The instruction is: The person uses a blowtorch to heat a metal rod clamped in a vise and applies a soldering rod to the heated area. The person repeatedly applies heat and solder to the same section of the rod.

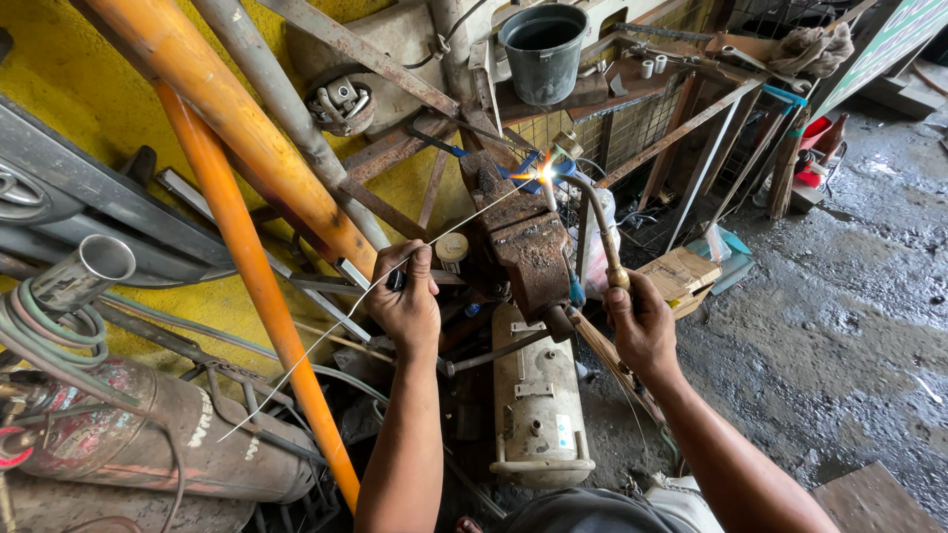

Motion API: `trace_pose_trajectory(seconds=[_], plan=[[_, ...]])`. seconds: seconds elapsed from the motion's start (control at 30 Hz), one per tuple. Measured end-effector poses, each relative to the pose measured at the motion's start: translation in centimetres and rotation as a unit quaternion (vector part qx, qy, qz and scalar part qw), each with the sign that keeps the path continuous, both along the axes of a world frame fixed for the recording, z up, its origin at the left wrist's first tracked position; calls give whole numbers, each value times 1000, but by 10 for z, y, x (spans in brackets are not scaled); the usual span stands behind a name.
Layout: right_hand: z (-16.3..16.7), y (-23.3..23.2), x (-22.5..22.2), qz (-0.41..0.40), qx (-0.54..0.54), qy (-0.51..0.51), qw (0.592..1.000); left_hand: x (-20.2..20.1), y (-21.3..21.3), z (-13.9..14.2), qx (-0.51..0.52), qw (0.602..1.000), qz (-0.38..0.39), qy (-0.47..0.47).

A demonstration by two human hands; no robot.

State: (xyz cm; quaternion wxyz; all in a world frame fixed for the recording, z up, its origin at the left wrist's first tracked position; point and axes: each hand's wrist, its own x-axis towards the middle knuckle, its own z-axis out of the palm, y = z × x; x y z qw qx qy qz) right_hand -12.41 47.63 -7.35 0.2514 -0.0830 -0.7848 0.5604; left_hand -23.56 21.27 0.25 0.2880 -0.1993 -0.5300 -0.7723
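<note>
Left hand clamped on filler rod, right hand gripping torch; flame at twelve o'clock, over rusty vise. Grey bucket beyond, contents unseen.

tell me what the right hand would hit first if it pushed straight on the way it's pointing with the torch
The right hand points up and away along the torch, toward the flame. Going straight on, it would probably first meet the blue piece clamped in the rusty vise, though depth is hard to judge.
</note>
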Motion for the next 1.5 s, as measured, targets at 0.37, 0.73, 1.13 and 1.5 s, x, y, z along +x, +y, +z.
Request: trace_pose_trajectory(seconds=[0.37, 0.73, 1.13, 1.5], plan=[[-12, 0, 6, 16, -10, 45, 999, 24, 6, -12, -36, 999, 26, 17], [-19, 31, -6, 56, -68, -3, 996, 31, 27, -28, -16, 998, 58, 23], [-42, 67, -32, 151, -151, 32, 976, 47, 53, -20, -50, 984, 162, 53], [-47, 89, -52, 209, -151, 39, 965, 59, 74, -10, -122, 952, 260, 103]])
